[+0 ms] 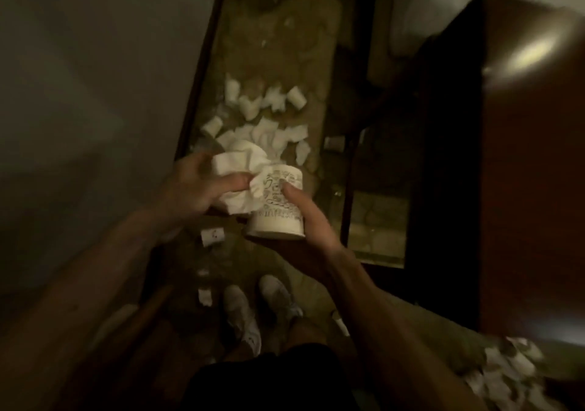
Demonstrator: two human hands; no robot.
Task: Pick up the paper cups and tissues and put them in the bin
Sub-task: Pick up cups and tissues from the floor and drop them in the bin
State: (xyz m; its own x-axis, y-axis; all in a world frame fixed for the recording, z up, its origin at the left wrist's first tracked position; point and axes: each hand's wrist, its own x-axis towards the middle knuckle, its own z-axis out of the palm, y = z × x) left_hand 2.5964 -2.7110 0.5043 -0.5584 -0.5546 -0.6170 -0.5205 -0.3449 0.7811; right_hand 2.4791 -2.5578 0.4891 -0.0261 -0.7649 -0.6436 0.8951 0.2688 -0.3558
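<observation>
My right hand (304,220) grips a printed white paper cup (278,217) in front of me, thumb on its side. My left hand (196,186) holds crumpled white tissue (240,167) at the cup's mouth, thumb pinching it. Below on the floor lie several more tissues (269,135) and several paper cups, among them a small cup (297,96) and a cup (212,238) near my feet. At the bottom right sits a heap of tissues and cups (506,372); I cannot tell whether it lies in a bin.
I stand in a narrow, dim passage with a stone-patterned floor (278,46). A grey wall (79,94) runs along the left. Dark wooden furniture (522,157) with a glass pane (376,195) stands on the right. My white shoes (243,312) are below.
</observation>
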